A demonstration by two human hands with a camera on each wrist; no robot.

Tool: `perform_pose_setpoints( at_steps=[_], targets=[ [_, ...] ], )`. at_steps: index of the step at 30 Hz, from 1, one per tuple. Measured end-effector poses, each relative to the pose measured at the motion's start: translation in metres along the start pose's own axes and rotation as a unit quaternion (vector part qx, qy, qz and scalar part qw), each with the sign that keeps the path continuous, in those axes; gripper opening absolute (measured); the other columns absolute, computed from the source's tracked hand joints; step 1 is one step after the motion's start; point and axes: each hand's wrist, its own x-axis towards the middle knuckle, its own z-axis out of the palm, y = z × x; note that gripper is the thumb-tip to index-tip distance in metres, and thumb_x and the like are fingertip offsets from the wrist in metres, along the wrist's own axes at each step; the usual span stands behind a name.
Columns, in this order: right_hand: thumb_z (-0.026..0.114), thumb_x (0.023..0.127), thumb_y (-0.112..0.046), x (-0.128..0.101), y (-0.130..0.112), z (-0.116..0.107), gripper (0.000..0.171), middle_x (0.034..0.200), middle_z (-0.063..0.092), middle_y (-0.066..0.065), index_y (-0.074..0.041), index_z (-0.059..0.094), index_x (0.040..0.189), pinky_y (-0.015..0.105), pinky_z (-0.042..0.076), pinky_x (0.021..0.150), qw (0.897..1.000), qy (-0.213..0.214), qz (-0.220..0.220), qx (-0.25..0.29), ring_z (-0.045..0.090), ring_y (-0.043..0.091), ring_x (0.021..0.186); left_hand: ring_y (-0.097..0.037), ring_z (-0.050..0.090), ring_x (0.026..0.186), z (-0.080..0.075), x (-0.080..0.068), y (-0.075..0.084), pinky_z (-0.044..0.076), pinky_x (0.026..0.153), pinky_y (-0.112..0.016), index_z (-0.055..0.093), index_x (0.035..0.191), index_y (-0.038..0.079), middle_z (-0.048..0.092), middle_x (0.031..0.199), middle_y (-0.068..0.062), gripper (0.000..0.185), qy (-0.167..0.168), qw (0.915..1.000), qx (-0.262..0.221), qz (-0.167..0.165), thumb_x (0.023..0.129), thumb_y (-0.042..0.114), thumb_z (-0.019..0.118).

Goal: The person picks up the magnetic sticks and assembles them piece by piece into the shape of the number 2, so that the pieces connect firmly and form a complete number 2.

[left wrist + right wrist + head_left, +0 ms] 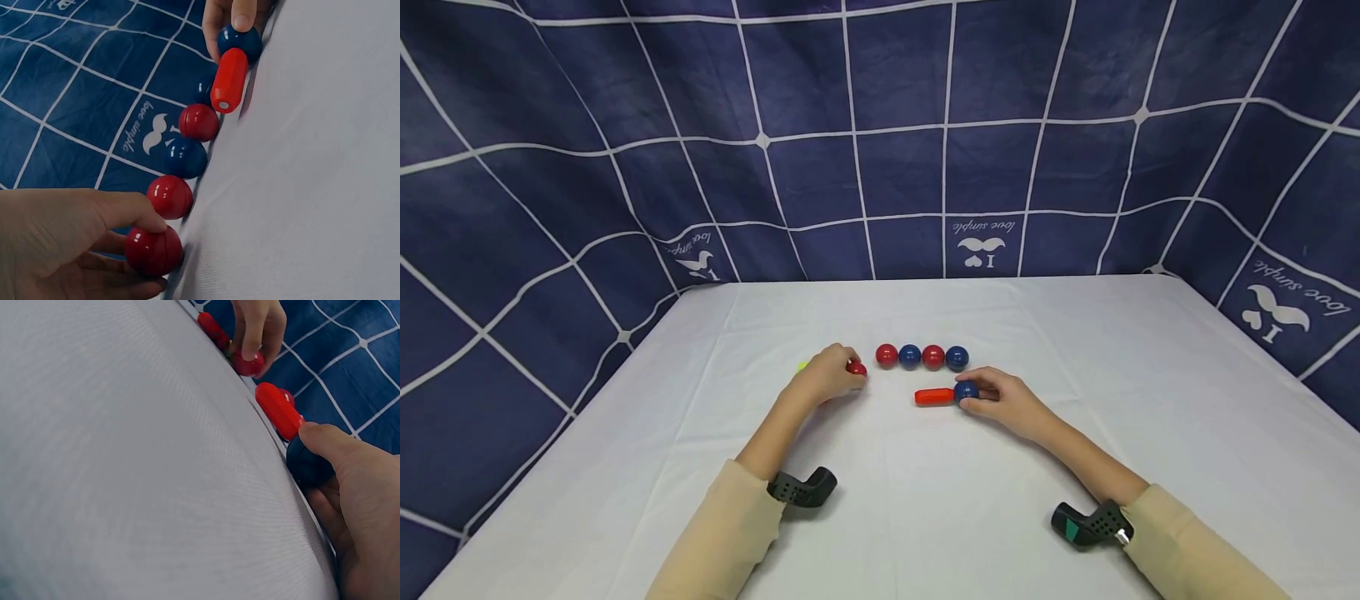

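Row of four balls [921, 357], red and blue alternating, on white table [925, 517], blue checked backdrop [880, 125].

Head view: bright, even overhead light, sharp across the frame. Soft faint shadows under the forearms on the table [925, 517]. Wide-angle bowing bends the backdrop [880, 125] grid toward the edges. Small glare spots on the balls [921, 357]. Wrist views dimmer; near cloth blurred in the right wrist view, lower left.
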Motion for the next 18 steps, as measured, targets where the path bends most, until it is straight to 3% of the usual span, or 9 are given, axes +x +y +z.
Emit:
perform_pose_setpoints(
  at_steps=[3, 5, 10, 14, 18],
  targets=[
    [0.067, 0.095, -0.018, 0.0, 0.001, -0.001, 0.041, 0.132, 0.06, 0.025, 0.002, 0.06, 0.131, 0.047, 0.051, 0.101, 1.0, 0.0, 0.004, 0.006, 0.062, 0.037, 0.117, -0.023, 0.057, 0.09, 0.001, -0.001, 0.004, 0.049, 0.083, -0.035, 0.066, 0.117, -0.004, 0.064, 0.104, -0.016, 0.037, 0.001, 0.9998, -0.02, 0.001, 0.087, 0.018, 0.065],
    [0.067, 0.095, -0.018, 0.0, 0.001, -0.002, 0.041, 0.131, 0.061, 0.025, 0.002, 0.06, 0.131, 0.045, 0.051, 0.1, 1.0, 0.0, 0.011, 0.013, 0.063, 0.035, 0.116, -0.022, 0.058, 0.09, 0.003, -0.002, 0.006, 0.05, 0.082, -0.033, 0.066, 0.117, -0.003, 0.066, 0.105, -0.015, 0.038, -0.007, 0.998, -0.061, 0.011, 0.087, 0.019, 0.065],
    [0.067, 0.095, -0.019, 0.001, 0.004, -0.004, 0.042, 0.126, 0.064, 0.024, 0.002, 0.06, 0.131, 0.042, 0.053, 0.098, 1.0, -0.001, 0.018, 0.021, 0.065, 0.03, 0.112, -0.016, 0.062, 0.086, 0.014, 0.002, 0.008, 0.051, 0.077, -0.024, 0.065, 0.121, -0.002, 0.067, 0.108, -0.014, 0.039, -0.068, 0.9807, -0.177, 0.047, 0.09, 0.021, 0.064],
    [0.067, 0.095, -0.02, 0.003, 0.006, -0.007, 0.043, 0.124, 0.065, 0.023, 0.002, 0.06, 0.131, 0.04, 0.055, 0.096, 1.0, -0.001, 0.021, 0.019, 0.065, 0.029, 0.109, -0.017, 0.061, 0.098, 0.025, 0.005, 0.0, 0.048, 0.088, -0.027, 0.065, 0.124, 0.002, 0.066, 0.116, -0.013, 0.038, -0.091, 0.9672, -0.222, 0.082, 0.092, 0.021, 0.065],
    [0.067, 0.095, -0.021, 0.004, 0.006, -0.008, 0.043, 0.125, 0.064, 0.023, 0.002, 0.06, 0.131, 0.039, 0.055, 0.095, 1.0, 0.0, 0.022, 0.015, 0.065, 0.028, 0.108, -0.021, 0.059, 0.109, 0.033, 0.006, -0.005, 0.046, 0.099, -0.035, 0.066, 0.124, 0.006, 0.064, 0.123, -0.011, 0.034, -0.08, 0.9588, -0.258, 0.089, 0.092, 0.02, 0.067]
  ],
)
